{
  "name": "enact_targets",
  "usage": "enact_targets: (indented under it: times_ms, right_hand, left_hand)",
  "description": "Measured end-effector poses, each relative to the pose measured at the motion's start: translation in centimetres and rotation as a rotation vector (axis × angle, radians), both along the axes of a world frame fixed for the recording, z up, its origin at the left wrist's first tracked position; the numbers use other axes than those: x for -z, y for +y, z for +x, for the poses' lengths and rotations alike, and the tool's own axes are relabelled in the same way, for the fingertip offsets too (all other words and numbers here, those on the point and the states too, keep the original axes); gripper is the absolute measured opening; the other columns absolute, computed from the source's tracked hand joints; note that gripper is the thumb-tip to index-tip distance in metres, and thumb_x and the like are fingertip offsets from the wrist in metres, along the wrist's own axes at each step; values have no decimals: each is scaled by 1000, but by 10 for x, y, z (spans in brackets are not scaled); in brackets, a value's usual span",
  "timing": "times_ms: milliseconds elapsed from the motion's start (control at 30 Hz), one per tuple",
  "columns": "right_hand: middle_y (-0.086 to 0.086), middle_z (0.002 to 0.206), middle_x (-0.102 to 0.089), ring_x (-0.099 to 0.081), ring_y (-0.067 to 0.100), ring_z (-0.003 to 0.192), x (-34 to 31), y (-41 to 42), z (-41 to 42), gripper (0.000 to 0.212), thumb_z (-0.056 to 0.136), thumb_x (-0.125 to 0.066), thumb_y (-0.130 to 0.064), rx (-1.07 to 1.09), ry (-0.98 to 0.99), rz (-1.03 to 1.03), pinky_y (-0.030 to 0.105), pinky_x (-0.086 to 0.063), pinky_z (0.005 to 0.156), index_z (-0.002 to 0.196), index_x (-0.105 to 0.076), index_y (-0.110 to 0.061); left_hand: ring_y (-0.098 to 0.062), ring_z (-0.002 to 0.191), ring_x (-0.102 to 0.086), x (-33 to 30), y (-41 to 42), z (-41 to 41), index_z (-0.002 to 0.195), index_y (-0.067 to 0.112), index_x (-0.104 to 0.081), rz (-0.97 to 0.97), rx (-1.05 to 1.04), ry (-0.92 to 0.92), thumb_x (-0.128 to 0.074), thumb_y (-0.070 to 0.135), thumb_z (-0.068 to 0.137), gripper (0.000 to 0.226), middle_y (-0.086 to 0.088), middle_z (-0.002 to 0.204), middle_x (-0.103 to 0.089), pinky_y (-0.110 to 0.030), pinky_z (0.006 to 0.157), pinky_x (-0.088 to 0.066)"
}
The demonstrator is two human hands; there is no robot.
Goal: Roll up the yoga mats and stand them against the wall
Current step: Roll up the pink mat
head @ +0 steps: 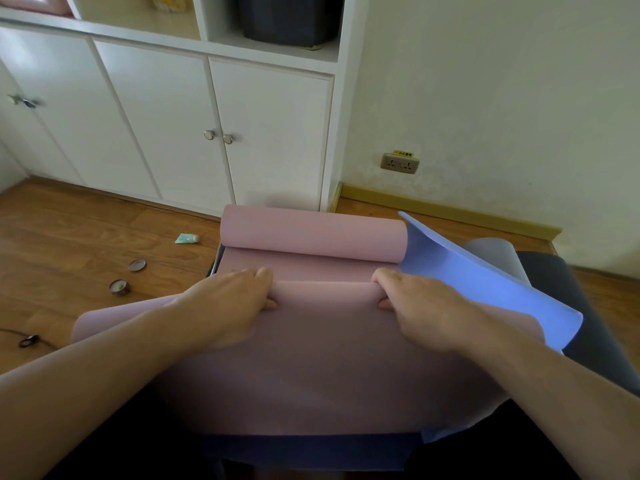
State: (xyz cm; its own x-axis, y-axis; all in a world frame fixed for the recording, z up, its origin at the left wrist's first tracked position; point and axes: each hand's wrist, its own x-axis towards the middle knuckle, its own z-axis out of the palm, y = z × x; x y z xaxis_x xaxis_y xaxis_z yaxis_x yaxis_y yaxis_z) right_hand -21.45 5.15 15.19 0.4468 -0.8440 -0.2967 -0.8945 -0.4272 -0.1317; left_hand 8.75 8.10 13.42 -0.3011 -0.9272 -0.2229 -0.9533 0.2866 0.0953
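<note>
1. Hands first: left hand (pixel 231 303) and right hand (pixel 417 306) each curl over a raised fold of the pink mat (pixel 318 358), thumbs tucked under, fingers closed round it.
2. Fold sits at centre; the mat's far end curls into a loose roll (pixel 311 233) at 12 o'clock; I judge even pressure from both sides keeps edges square.
3. Blue mat (pixel 485 278) flares at 2 o'clock; wall (pixel 502 98) stands beyond; keep it out of the roll.

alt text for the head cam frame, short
Both hands, left hand and right hand, grip a fold in a pink yoga mat whose far end is curled, lying over a blue mat on a wooden floor before white cabinets.
</note>
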Motion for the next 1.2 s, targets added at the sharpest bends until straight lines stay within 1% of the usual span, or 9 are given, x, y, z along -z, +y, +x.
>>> enact_targets:
  times_ms: [100,233,467,633,800,900,1033,1133,1200]
  right_hand:
    - [-9,106,-58,-57,16,92,0,-1,-5,18,108,-53,-45,-48,-51,76,38,-49,82,108,-38,-33]
    - [-17,91,-55,-57,8,87,-1,0,-7,45,95,-62,-70,-70,-68,97,35,-50,78,110,-37,-36]
    - [-14,81,-51,-51,9,78,4,-1,-4,39,99,-64,-59,-29,-84,59,34,-39,66,97,-37,-31]
    - [-13,88,-57,-55,12,84,10,0,-4,40,92,-72,-60,41,-179,-56,38,-49,72,86,-43,-34]
    - [-16,103,-66,-60,14,98,4,1,0,26,93,-74,-54,90,-205,-123,38,-52,81,111,-64,-37]
    - [-8,111,-67,-60,20,99,5,2,6,21,102,-63,-48,68,-79,-101,40,-52,81,117,-56,-35]
    - [-4,109,-59,-55,19,91,8,1,7,17,109,-53,-43,28,9,2,39,-49,79,110,-41,-31]
    - [-8,104,-50,-50,16,88,5,1,4,23,107,-56,-45,21,6,106,36,-40,75,108,-36,-33]
    - [-10,103,-50,-52,12,88,3,2,3,29,105,-59,-50,-10,-13,135,34,-41,75,112,-36,-34]
  left_hand:
    - [-12,86,-59,-3,3,4,98,26,-39,107,0,13,-42,55,106,31,9,95,-55,-32,74,-41]
    - [-4,78,-56,-9,5,6,102,30,-41,162,39,9,-42,73,98,43,13,91,-56,-25,68,-40]
    - [-8,81,-52,-4,1,7,103,28,-43,100,54,24,-52,65,99,38,15,89,-53,-30,71,-39]
    - [-14,98,-56,1,-1,3,101,32,-50,-10,-21,60,-56,67,95,37,11,101,-47,-37,82,-51]
    - [-17,103,-62,-4,-3,-2,112,31,-64,-117,-83,87,-67,62,91,38,10,106,-63,-37,85,-53]
    - [-20,98,-66,0,-4,-7,105,25,-59,-117,-88,52,-65,54,96,31,6,104,-67,-36,78,-53]
    - [-18,102,-63,6,1,-10,102,25,-42,6,-2,86,-55,46,104,25,5,106,-58,-29,73,-38]
    - [-18,107,-61,4,5,-8,110,25,-43,85,39,90,-52,53,103,31,4,116,-59,-29,78,-38]
    - [-13,100,-59,1,6,-7,112,26,-43,131,65,67,-53,65,98,43,7,114,-58,-28,77,-38]
